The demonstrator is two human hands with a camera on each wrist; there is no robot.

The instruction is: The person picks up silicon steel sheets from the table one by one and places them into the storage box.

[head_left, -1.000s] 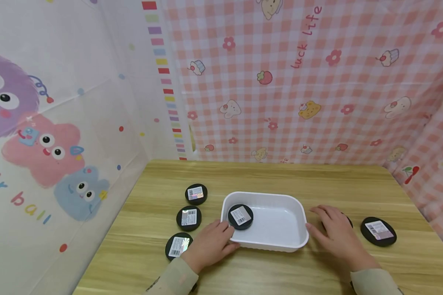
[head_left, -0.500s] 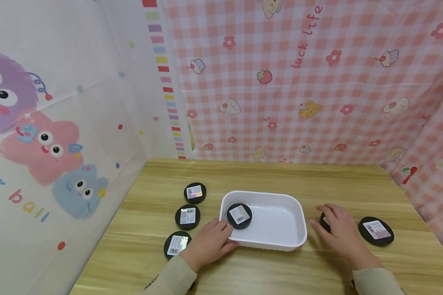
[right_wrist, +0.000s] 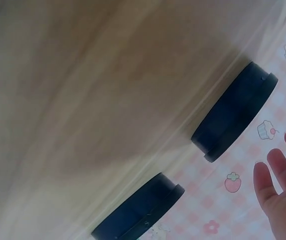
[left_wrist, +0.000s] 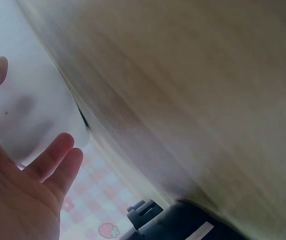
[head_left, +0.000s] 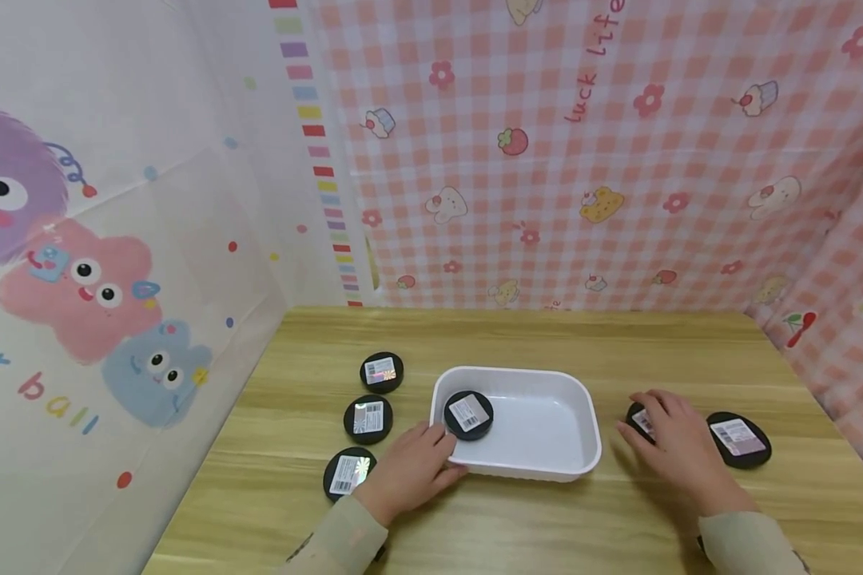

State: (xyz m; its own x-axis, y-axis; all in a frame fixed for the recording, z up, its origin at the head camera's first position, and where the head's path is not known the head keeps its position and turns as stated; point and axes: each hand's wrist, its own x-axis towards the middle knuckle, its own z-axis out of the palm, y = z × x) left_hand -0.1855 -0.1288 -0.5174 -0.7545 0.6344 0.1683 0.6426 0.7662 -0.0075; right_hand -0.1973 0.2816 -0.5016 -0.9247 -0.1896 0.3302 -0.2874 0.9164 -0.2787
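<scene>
In the head view my left hand (head_left: 413, 467) holds the near-left corner of a white plastic tray (head_left: 582, 463), fingertips at its rim and thumb along the front wall. One round black lidded container (head_left: 468, 415) with a white label lies inside the tray at the left. My right hand (head_left: 676, 447) is over another black container (head_left: 642, 419) right of the tray, hiding part of it. The right wrist view shows the right fingers (right_wrist: 278, 170) spread and apart from the two containers (right_wrist: 238, 110). A further one (head_left: 739, 439) lies right of this hand.
Three similar black containers form a column left of the tray: far (head_left: 382, 372), middle (head_left: 368, 419) and near (head_left: 348, 473), the last partly behind the left forearm. They stand on a wooden table (head_left: 532, 535) backed by a pink checked cloth (head_left: 546, 255).
My right hand has moved right, away from the tray, and more of the black container under it shows. The left hand stays at the tray corner. The head view has shifted slightly.
</scene>
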